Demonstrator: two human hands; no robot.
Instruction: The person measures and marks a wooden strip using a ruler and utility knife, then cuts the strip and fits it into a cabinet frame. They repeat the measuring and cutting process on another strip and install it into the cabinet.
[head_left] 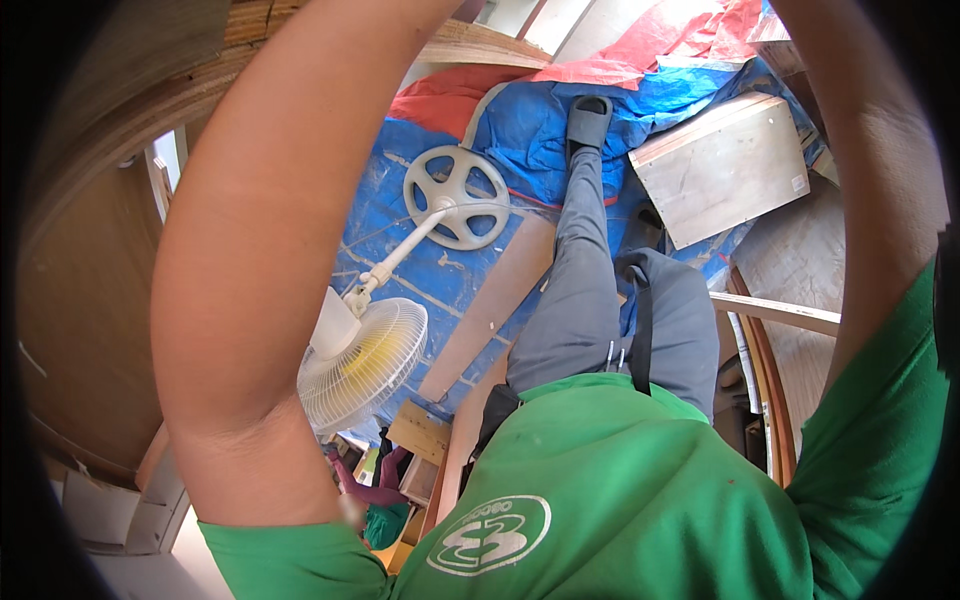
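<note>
Both of my arms are raised and run out through the upper edge, so neither hand shows. My left forearm (270, 200) fills the left of the view, and whatever that hand touches is hidden. At the right, my right forearm (880, 150) passes out near the upper corner. Below them, a standing fan (365, 365) with a white cage and yellow blades is on the floor beside my left arm. A pale wooden box (725, 175) rests at the upper right, nearer my right arm.
Blue tarpaulin (525, 130) covers the floor, with red sheeting (645, 45) behind. A long plank (495, 305) lies beside my legs. A curved wooden edge (110, 155) is at upper left. Another person in a green top (385, 525) is low at left. A wooden strip (775, 312) sits right.
</note>
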